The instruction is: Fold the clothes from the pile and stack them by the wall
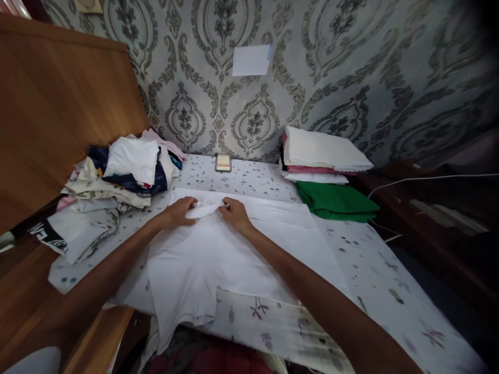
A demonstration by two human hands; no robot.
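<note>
A white T-shirt (234, 254) lies spread sideways over the patterned cloth, one sleeve hanging toward the near edge. My left hand (180, 213) is closed on the shirt's fabric near its far side, left of the middle. A short way to the right, my right hand (236, 214) pinches the same raised fold between thumb and fingers. The fabric bunches slightly between the two hands. Both forearms reach in from the near side, the right one across the lower part of the shirt.
A loose heap of clothes (128, 166) sits at left beside a wooden panel (66, 104). At right are a folded stack (323, 150) and a green folded cloth (337, 200). A small flat rectangular object (223, 163) lies by the wall. A white cable (429, 178) runs at right.
</note>
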